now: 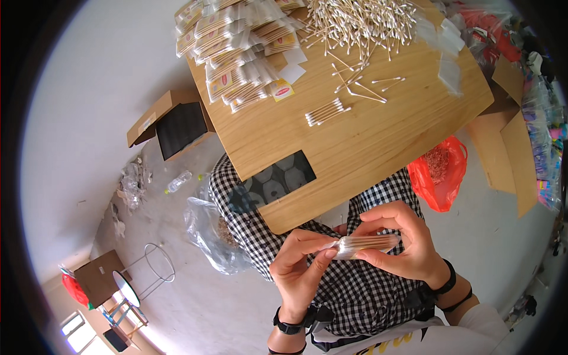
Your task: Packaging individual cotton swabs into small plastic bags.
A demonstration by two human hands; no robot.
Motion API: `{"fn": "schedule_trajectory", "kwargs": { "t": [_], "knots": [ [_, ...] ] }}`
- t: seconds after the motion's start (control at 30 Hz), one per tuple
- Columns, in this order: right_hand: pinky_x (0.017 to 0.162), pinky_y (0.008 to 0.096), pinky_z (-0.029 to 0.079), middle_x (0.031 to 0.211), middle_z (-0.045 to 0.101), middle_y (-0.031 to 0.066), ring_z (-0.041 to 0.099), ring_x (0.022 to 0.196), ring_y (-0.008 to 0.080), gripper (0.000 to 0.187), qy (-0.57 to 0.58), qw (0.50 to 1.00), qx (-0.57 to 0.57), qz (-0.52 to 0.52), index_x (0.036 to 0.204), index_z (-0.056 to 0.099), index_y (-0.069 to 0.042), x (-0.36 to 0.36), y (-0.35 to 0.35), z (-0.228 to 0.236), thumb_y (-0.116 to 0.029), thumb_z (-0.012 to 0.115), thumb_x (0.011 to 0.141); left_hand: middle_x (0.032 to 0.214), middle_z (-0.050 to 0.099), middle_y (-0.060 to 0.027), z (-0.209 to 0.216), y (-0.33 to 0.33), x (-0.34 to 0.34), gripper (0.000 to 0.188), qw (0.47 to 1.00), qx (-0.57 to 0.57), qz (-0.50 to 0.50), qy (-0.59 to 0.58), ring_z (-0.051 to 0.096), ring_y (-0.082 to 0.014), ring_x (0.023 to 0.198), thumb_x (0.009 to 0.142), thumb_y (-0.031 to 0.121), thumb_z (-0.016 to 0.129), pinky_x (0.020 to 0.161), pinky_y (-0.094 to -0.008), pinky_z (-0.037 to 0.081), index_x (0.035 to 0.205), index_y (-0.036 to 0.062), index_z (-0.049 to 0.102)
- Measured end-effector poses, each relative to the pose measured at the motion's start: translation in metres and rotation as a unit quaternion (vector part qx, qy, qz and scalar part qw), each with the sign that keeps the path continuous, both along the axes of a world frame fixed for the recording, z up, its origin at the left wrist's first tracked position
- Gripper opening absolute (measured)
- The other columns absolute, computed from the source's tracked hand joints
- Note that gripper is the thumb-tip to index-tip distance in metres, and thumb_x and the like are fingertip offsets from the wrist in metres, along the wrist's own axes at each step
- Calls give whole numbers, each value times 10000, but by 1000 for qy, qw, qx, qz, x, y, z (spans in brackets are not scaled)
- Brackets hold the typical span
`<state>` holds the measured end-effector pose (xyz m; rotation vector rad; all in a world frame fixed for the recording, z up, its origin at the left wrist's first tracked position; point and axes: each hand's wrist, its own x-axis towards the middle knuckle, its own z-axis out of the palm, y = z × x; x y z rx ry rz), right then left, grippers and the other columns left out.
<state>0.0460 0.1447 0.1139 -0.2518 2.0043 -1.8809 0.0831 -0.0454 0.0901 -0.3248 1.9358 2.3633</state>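
Note:
Over my lap I hold a clear packet of cotton swabs (370, 243) in both hands. My left hand (300, 266) pinches the packet's left end between thumb and fingers. My right hand (405, 242) grips its right part, thumb below and fingers curled above. On the wooden table (367, 154) ahead lies a small row of cotton swabs (327, 112), with several loose swabs (367, 90) beyond it. A large heap of cotton swabs (361, 23) covers the far side. Many filled swab packets (236, 53) are stacked at the far left, beside a small printed card (281, 90).
Clear plastic bags (449, 74) lie at the table's right. A dark tablet-like panel (281, 180) sits at the near left edge. Below are a red plastic bag (438, 174), an open cardboard box (503, 148), a clear bag (216, 236) and another box (171, 124).

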Motion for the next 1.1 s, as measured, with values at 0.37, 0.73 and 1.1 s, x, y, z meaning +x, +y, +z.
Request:
{"fn": "schedule_trajectory", "kwargs": {
  "t": [0.37,0.73,1.1],
  "knots": [
    [748,273,525,995,684,144,692,887,183,531,61,998,-2,-35,1241,468,0,0,0,2,-63,751,796,868,630,-106,-1,5,3,128,997,-67,2,26,579,-181,779,789,-60,707,695,-285,458,892,-31,636],
    [767,280,521,986,687,135,683,886,187,568,84,996,-29,-23,1275,440,8,1,2,3,-18,736,791,845,630,-121,-2,7,8,130,977,-149,41,147,589,-180,721,787,-48,705,604,-272,479,886,-4,633],
    [843,327,475,1052,666,89,636,963,221,537,132,989,57,-25,1251,509,-26,-3,5,2,-60,751,773,791,646,-124,6,4,12,152,971,-178,32,153,599,-188,673,731,-58,739,571,-275,469,855,-30,655]
  ]
}}
